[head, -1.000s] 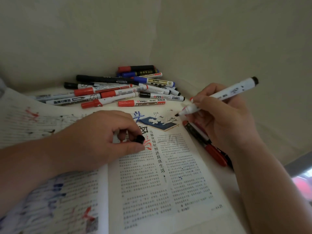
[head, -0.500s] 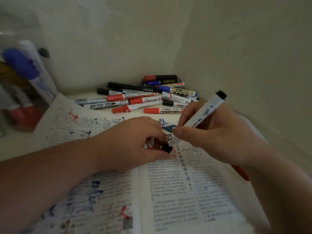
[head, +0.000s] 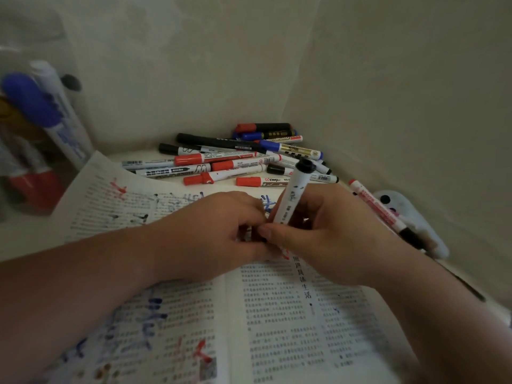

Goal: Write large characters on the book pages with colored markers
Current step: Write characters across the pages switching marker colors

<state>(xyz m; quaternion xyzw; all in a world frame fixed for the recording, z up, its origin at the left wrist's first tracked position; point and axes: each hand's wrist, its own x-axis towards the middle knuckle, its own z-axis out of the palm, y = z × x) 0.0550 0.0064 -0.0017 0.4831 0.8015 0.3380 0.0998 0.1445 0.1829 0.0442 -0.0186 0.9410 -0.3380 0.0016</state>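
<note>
Right hand (head: 329,236) grips tilted marker (head: 294,195), touching curled left hand (head: 210,234).

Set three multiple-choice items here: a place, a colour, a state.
1. Where does the pile of loose plastic markers lie? A) beyond the open printed book, by the wall B) on its right page C) in a drawer
2. What colour is the top end of the white cylindrical marker? A) red B) black C) blue
3. What is the right hand doing? A) gripping that marker B) lying flat C) hanging idle
Key: 1A, heaped past the book's far edge; 2B, that end is black; 3A, fingers curl round it.
</note>
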